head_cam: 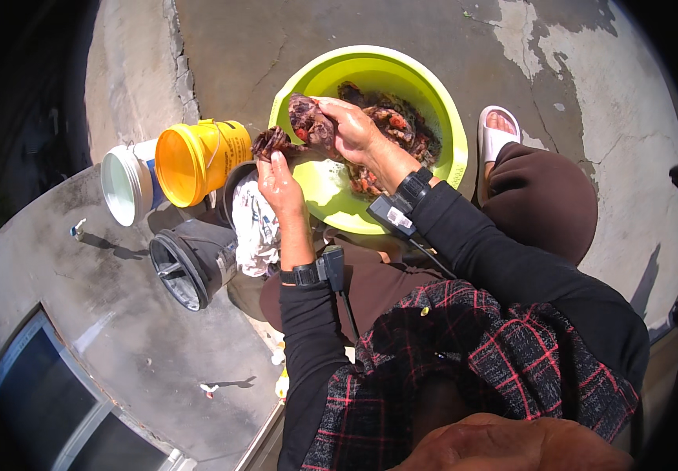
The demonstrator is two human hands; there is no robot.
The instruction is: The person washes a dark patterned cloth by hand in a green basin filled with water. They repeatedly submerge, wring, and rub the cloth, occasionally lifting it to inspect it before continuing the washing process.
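Observation:
Both hands hold a wet, dark, patterned cloth (312, 122) with red patches, raised over the left rim of a lime-green plastic basin (301, 88). My left hand (281, 183) pinches a bunched end of it just outside the rim. The wider part is gripped by my right hand (352, 130) above the basin. More of the patterned fabric (401, 126) lies crumpled inside, with some suds and water about it. Whether the held cloth joins the fabric in the basin cannot be told, since my right hand and forearm cover part of it.
Left of the basin stand a yellow bucket (221, 156), a white bucket (124, 185) and a dark grey bucket (198, 259). White printed cloth (255, 226) fills another dark container beside my left forearm. Wall taps (78, 229) jut out at left. The concrete floor (233, 65) is cracked and partly wet.

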